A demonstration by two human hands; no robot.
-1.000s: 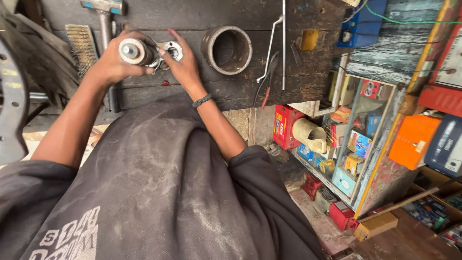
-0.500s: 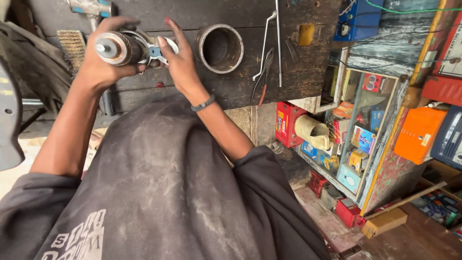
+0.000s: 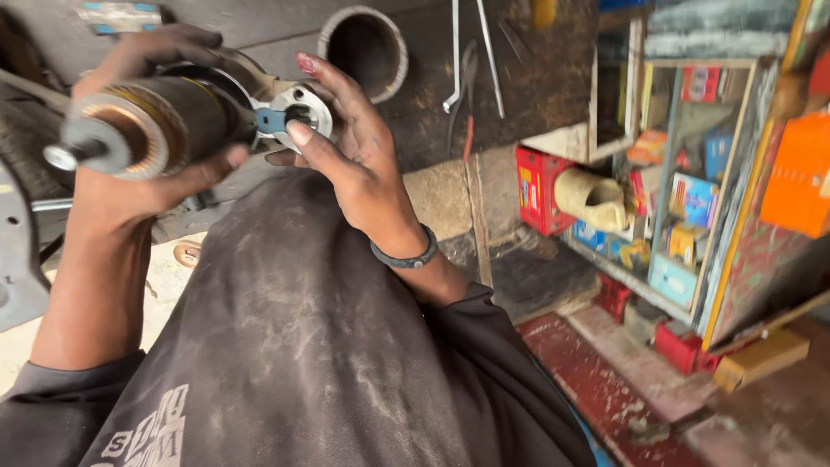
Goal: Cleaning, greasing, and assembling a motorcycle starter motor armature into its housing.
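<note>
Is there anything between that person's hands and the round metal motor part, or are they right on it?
Nothing visible stands between. The left hand is wrapped around the motor part, and the right hand has its fingers on the metal end plate and the small blue piece fitted there.

Dark worn workbench (image 3: 536,104), cluttered shelf (image 3: 683,216) of coloured boxes, red-stained floor (image 3: 622,372)

Both hands (image 3: 259,138) grip what looks like a motor armature (image 3: 164,121).

Motor armature (image 3: 143,125): copper-brown and dark grey. Blue clip (image 3: 270,120) between the fingers (image 3: 304,138). Black wristband (image 3: 405,257). Red nail polish.
</note>
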